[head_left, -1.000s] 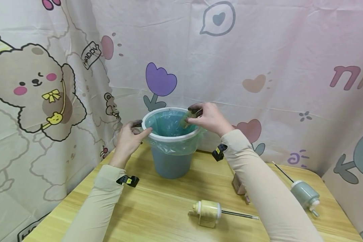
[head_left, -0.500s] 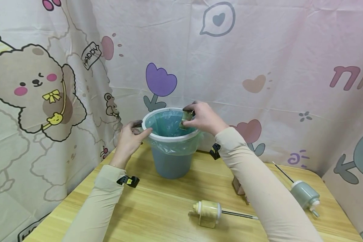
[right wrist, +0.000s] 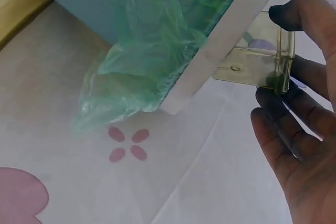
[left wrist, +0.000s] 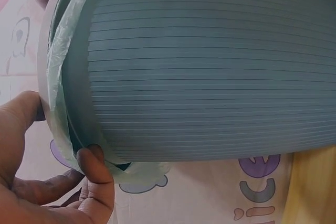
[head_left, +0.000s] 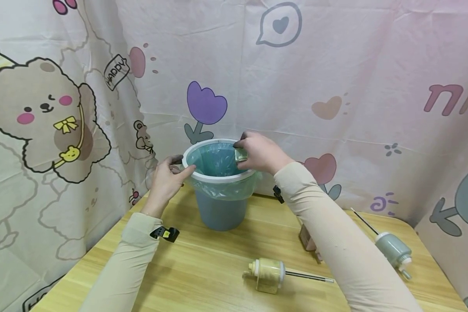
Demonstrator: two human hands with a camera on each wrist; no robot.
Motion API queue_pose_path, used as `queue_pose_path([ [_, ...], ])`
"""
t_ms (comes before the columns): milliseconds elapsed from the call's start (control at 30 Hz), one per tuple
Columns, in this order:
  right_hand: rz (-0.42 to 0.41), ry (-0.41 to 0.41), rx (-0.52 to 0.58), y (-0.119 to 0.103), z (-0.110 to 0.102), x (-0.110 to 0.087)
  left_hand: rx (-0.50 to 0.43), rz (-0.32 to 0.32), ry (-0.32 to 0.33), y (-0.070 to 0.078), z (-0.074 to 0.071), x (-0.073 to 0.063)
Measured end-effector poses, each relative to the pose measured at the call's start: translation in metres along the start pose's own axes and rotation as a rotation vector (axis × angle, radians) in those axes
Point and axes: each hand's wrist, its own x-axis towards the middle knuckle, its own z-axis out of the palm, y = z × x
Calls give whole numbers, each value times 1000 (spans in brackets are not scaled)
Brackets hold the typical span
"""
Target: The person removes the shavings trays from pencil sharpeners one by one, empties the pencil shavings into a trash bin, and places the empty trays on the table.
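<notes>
A blue-grey trash bin (head_left: 222,212) stands upright on the table, with a white rim ring (head_left: 218,178) and a thin green bag (head_left: 226,189) folded over its edge. My left hand (head_left: 167,180) grips the left side of the rim; in the left wrist view its thumb lies at the ring and fingers curl at the bag's edge. Above the bin's right side, my right hand (head_left: 264,152) pinches a small clear yellowish plastic piece (right wrist: 257,69) with bent walls and a small hole. Fingertips of the right hand (right wrist: 275,106) look dark and smudged.
A yellow container with thin dark rods (head_left: 270,275) lies on the wooden table (head_left: 195,273). A grey container with a rod (head_left: 393,250) lies at the right. My right sleeve partly hides a pinkish block (head_left: 307,239). A printed curtain (head_left: 281,86) hangs behind.
My right hand has moved slightly left over the bin and turned, so the clear plastic piece has changed its angle. My left hand stays on the rim.
</notes>
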Motion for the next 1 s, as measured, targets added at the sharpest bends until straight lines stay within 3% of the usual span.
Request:
queue_pose_path([
  [400, -89, -23, -162, -8, -3, 1, 4, 5, 12, -1, 0, 1],
  [700, -181, 17, -352, -8, 1, 1, 1, 8, 7, -1, 0, 1],
  [1000, -328, 50, -377, -5, 2, -2, 7, 8, 12, -2, 1, 2],
])
